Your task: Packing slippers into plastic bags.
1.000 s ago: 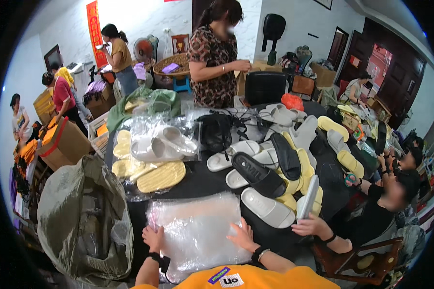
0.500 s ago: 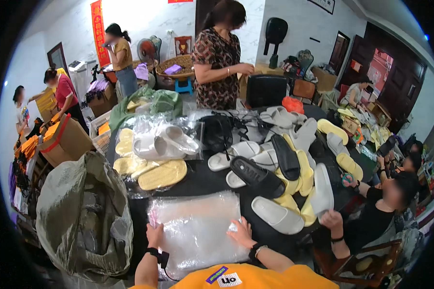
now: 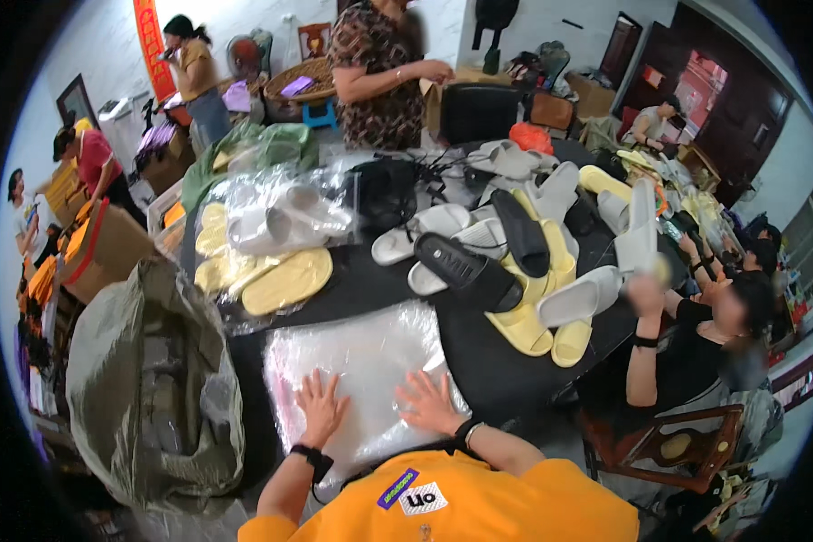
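A stack of clear plastic bags (image 3: 370,348) lies on the black tabletop right in front of me. My left hand (image 3: 323,406) rests on the stack's left part, palm down and fingers spread. Flat on its right part is my right hand (image 3: 430,403), fingers also apart. Neither hand holds anything. Beyond the bags, at the left, are yellow slippers (image 3: 289,280) and a clear bag with white slippers (image 3: 294,219). To the right of these sits a pile with a black slide sandal (image 3: 465,271), a grey-white slide (image 3: 580,296) and yellow slides (image 3: 526,327).
A large grey-green sack (image 3: 108,388) with dark contents stands against the table's left side. At the right sits a co-worker in black, a hand (image 3: 646,298) raised by the slippers. A wooden chair (image 3: 664,447) stands near right. Another person (image 3: 370,81) stands across the table.
My hands have moved from the stack's side edges inward onto its top, fingers spreading. The near grey-white slide has left its spot, and the co-worker at right has raised a hand.
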